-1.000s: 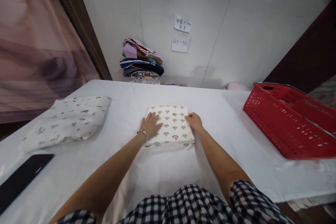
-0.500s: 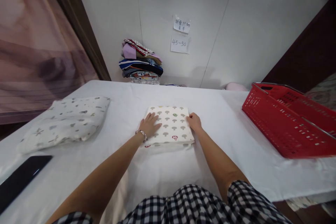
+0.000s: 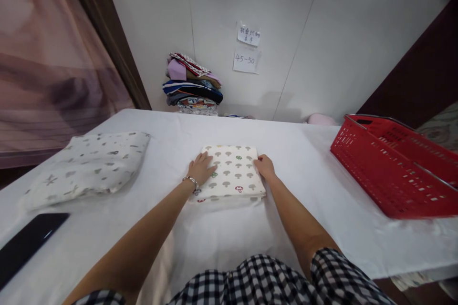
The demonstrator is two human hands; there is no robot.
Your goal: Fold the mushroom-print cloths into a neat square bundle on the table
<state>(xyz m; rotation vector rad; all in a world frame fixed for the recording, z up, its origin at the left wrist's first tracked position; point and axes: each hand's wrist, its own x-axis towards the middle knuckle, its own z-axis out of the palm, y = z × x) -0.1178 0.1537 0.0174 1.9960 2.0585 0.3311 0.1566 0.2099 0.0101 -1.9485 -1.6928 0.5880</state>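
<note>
A white cloth printed with mushrooms (image 3: 234,171), folded into a thick square, lies in the middle of the table before me. My left hand (image 3: 200,169), with a bracelet at its wrist, rests flat on the cloth's left side, fingers spread. At the right edge, my right hand (image 3: 265,167) has its fingers curled in and closed on the cloth's border; the fingertips are partly hidden. Farther left lies a second white cloth (image 3: 96,164) with small grey prints, loosely folded.
A red plastic basket (image 3: 390,171) stands on the table's right side. Near the left front lies a black phone-like slab (image 3: 32,243). Behind the white-covered table (image 3: 293,147) a stack of folded fabrics (image 3: 193,83) rises against the wall, beside taped paper notes (image 3: 246,60).
My left hand has slid slightly left on the mushroom cloth, uncovering a green mushroom print. My right hand stays at the right edge.
</note>
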